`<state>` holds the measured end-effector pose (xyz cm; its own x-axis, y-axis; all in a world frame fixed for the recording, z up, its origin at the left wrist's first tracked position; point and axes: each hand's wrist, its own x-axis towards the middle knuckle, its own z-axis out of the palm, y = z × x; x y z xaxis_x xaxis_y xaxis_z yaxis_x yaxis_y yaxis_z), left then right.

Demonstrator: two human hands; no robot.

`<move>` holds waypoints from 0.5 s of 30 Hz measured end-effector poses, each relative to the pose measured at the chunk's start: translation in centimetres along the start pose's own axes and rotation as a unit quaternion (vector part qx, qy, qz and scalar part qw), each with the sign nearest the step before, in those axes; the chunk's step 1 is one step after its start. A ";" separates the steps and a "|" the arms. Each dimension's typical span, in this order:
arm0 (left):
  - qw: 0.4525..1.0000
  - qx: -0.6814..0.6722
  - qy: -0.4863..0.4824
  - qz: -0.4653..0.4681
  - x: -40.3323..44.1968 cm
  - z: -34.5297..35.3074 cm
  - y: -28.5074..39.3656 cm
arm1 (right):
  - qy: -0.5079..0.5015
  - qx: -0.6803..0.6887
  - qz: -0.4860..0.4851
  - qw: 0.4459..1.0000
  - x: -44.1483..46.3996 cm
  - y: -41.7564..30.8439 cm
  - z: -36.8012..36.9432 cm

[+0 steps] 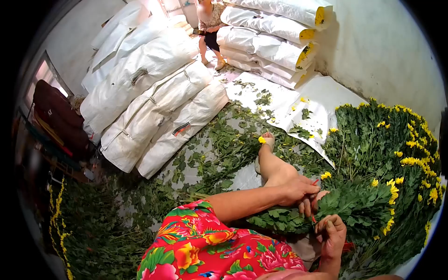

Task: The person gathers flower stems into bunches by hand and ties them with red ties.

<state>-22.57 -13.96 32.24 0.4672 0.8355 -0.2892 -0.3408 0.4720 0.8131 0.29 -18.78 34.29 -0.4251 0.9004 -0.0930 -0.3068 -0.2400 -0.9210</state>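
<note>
A leafy bunch of yellow flowers (359, 205) lies across my lap, its blooms toward the right. My left hand (301, 191) is closed at the upper side of the bunch, pinching a thin red tie (316, 182). On the near side, my right hand (332, 229) has its fingers curled together by the stems, next to the lower part of the red tie. Whatever lies between those fingers is too small to make out. Red floral cloth (219, 238) covers my lap.
Wrapped white bundles (154, 107) are stacked at the left, and more white sacks (266, 39) at the back. A person (210, 28) stands behind them. Many yellow flowers (373, 130) stand at the right. Loose leaves (210, 154) litter the floor.
</note>
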 end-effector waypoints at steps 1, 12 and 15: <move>1.000 -0.005 -0.008 -0.015 -0.1 0.7 0.0 | 0.007 0.008 0.010 1.000 -0.2 -0.2 0.1; 0.930 0.266 -0.054 0.246 -3.0 2.7 -2.2 | -0.034 -0.480 -0.323 0.815 1.9 -4.1 5.6; 0.911 0.283 -0.006 0.300 -3.1 2.8 -2.5 | -0.024 -0.520 -0.349 0.779 2.6 -3.6 5.5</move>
<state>-20.91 -18.56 32.47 0.3453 0.8905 0.2964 -0.0641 -0.2927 0.9541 -4.40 -17.56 39.42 -0.5034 0.6585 0.5595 0.3677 0.7492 -0.5510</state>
